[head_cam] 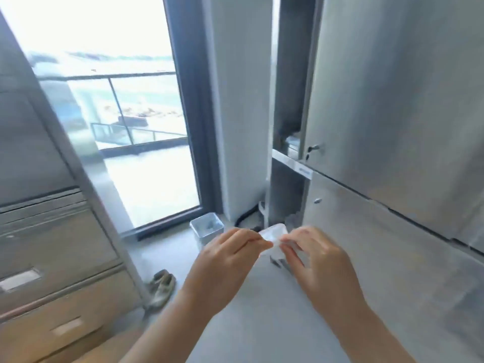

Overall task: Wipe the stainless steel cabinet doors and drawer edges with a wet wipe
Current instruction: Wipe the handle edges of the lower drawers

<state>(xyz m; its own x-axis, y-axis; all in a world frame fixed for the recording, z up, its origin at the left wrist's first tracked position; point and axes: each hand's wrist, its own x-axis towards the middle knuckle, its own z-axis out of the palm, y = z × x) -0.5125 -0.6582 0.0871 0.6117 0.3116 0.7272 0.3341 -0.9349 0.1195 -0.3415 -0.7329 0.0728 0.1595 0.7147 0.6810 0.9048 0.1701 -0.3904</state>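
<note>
Hands meet in front of the person at the lower middle of the view, with the wet wipe (272, 233) held between them. The left hand (225, 260) pinches its left edge with curled fingers and thumb, and the right hand (319, 260) pinches its right edge the same way. The wipe is a small pale piece, too blurred to tell whether it is a sheet or still in a packet. It is held in the air, apart from any steel surface. The stainless steel cabinet doors (392, 100) stand on the right, one above another, and the nearest ones are closed. A stack of drawers (52, 239) fills the left side. Between them is a tall window (136, 127) beside a white column (241, 100). On the grey floor (262, 310) a small clear bin (209, 238) sits near the window, and a pair of shoes (161, 286) lies just beside the drawers.
</note>
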